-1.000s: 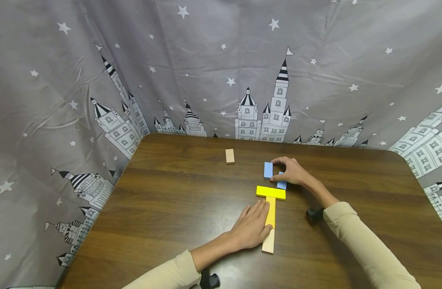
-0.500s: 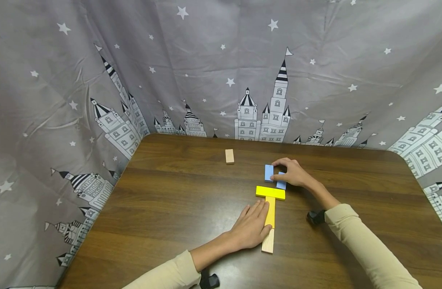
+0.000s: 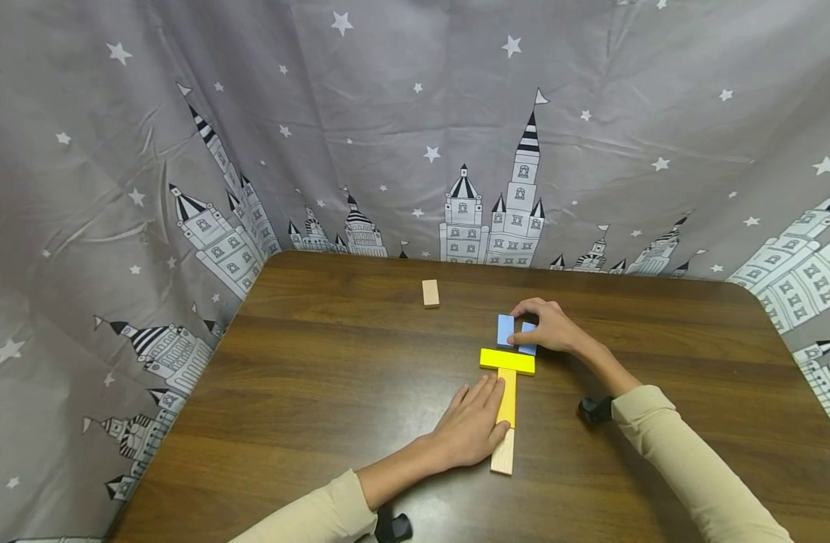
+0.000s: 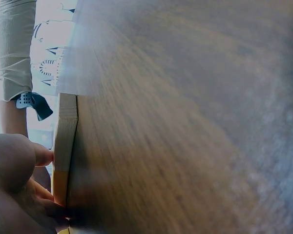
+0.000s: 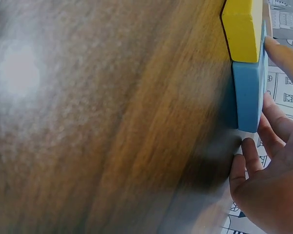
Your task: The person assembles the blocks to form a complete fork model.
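My right hand (image 3: 549,326) pinches a blue block (image 3: 505,329) between thumb and fingers at its near and far ends. Beside it, partly under the hand in the head view, lies a second blue block (image 3: 528,350), which meets the yellow block (image 5: 243,34) in the right wrist view. The yellow block lies crosswise at the top of an orange block (image 3: 507,400), with a pale wooden block (image 3: 502,452) in line below. My left hand (image 3: 468,428) rests with extended fingers along the left side of the orange block; its thumb lies near the orange-pale joint.
Farther back, to the left of the blue blocks, a small pale wooden block (image 3: 431,294) lies on the brown wooden table (image 3: 306,362). A grey curtain (image 3: 361,98) printed with castles and stars hangs behind the table and along its left side.
The pinched blue block has slid toward the yellow block, the right hand moving slightly with it. The left hand stays in place on the orange block.
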Motion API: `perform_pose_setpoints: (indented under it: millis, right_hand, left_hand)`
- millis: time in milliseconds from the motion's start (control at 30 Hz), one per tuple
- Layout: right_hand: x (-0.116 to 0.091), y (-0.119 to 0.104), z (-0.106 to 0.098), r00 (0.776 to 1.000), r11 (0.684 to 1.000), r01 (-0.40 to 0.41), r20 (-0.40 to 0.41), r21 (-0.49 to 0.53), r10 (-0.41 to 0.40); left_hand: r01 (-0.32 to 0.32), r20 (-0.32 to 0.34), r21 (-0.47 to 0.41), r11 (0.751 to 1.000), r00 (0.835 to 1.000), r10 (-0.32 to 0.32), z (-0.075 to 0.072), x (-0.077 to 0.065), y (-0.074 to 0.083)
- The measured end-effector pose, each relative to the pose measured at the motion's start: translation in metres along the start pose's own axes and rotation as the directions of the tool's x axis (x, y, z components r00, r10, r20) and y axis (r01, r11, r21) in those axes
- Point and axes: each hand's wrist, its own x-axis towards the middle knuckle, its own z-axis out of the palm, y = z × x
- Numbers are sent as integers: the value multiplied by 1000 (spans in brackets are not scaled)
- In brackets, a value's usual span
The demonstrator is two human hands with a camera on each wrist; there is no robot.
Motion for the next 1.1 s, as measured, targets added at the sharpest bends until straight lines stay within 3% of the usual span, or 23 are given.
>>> perform_pose_setpoints:
  millis: [833,1100]
  right_hand:
    - [-3,1,0,999,1000,-22,37,-17,22]
    - [-12,-3,2,999,1000,14,-52,-27,-16]
  left_hand:
    - [12,11,-6,1000,1000,-12,-2,0,0]
    - [8,4,-22,1000,1000,-8,-3,0,0]
